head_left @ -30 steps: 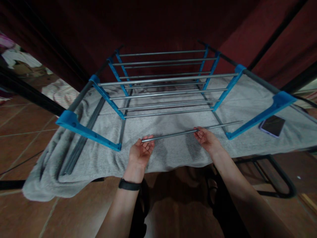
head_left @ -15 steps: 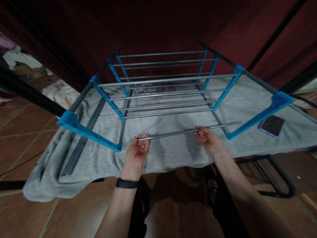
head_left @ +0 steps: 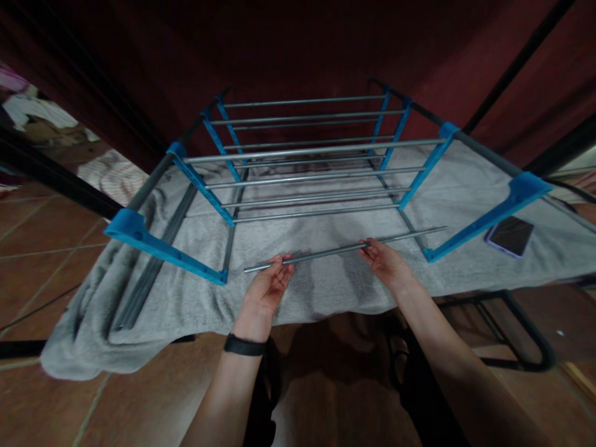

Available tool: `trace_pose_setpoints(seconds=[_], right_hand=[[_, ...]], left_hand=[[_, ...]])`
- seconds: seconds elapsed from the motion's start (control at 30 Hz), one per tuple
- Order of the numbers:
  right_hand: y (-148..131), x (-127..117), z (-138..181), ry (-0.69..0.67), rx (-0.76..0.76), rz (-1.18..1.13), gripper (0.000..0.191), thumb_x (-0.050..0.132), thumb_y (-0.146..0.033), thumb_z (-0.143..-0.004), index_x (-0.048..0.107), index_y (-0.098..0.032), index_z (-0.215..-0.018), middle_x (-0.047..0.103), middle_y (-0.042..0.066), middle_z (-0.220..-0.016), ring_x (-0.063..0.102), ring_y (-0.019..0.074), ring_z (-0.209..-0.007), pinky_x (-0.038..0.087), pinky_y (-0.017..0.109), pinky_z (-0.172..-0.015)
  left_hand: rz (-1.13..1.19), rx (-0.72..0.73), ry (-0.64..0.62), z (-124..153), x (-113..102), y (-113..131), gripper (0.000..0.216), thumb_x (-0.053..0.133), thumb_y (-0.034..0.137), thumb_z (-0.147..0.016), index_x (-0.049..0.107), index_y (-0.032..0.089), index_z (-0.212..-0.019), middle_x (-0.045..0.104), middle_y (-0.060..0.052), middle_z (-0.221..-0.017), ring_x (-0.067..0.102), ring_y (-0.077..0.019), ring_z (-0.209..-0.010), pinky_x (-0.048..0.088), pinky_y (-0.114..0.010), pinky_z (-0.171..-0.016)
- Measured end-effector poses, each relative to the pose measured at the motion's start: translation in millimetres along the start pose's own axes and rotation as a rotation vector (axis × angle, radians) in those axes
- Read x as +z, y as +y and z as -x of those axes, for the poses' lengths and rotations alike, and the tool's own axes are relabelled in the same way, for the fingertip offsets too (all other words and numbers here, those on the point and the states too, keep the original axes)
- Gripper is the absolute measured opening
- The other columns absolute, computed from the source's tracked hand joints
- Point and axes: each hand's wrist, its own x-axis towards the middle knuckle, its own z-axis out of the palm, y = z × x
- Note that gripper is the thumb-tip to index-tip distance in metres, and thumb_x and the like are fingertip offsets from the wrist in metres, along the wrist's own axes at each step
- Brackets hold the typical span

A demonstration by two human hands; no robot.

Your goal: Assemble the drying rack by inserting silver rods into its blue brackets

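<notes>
Between my two hands runs a thin grey metal tube (head_left: 326,252), held nearly level above the bed-like surface. My left hand (head_left: 270,282) pinches it a short way in from its left end. Nearer its right part, my right hand (head_left: 382,261) grips it with the fingers. Just beyond stands a rack of metal tubes and blue plastic brackets (head_left: 421,171). The front left bracket (head_left: 170,251) and front right bracket (head_left: 488,214) lean at either side of the held tube, whose ends touch neither bracket.
A grey blanket (head_left: 316,292) covers the surface under the rack. Several loose tubes (head_left: 153,276) lie along its left side, and a phone (head_left: 510,236) rests at the right. Dark red cloth (head_left: 298,49) hangs behind. Black metal poles (head_left: 516,68) stand at the sides.
The tube has shifted slightly left. My left hand has moved right along it, so its left end now sticks out past the fingers. My right hand has moved a little left.
</notes>
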Motion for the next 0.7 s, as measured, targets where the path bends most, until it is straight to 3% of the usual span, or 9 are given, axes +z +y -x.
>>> trace_pose_setpoints(seconds=[0.37, 0.7], right_hand=[[-15.6, -12.9, -9.5, 0.044, -0.023, -0.055, 0.018, 0.055, -0.004, -0.082, 0.064, -0.018, -0.076, 0.073, 0.004, -0.074, 0.070, 0.0125, -0.069, 0.062, 0.025, -0.073], [-5.3, -7.1, -4.0, 0.019, -0.011, -0.021, 0.015, 0.066, -0.008, -0.082, 0.063, -0.020, -0.073, 0.071, 0.000, -0.068, 0.068, 0.0118, -0.065, 0.061, 0.024, -0.074]], left_hand=[[0.051, 0.104, 0.083, -6.0, -3.2, 20.5, 0.017, 0.051, 0.005, -0.092, 0.060, 0.013, -0.081, 0.071, -0.005, -0.077, 0.070, -0.0116, -0.067, 0.057, -0.018, -0.058], [0.018, 0.043, 0.006, -0.3, 1.2, 6.6, 0.020, 0.056, -0.006, -0.082, 0.065, 0.012, -0.084, 0.074, -0.008, -0.085, 0.072, -0.0149, -0.076, 0.060, -0.024, -0.071]])
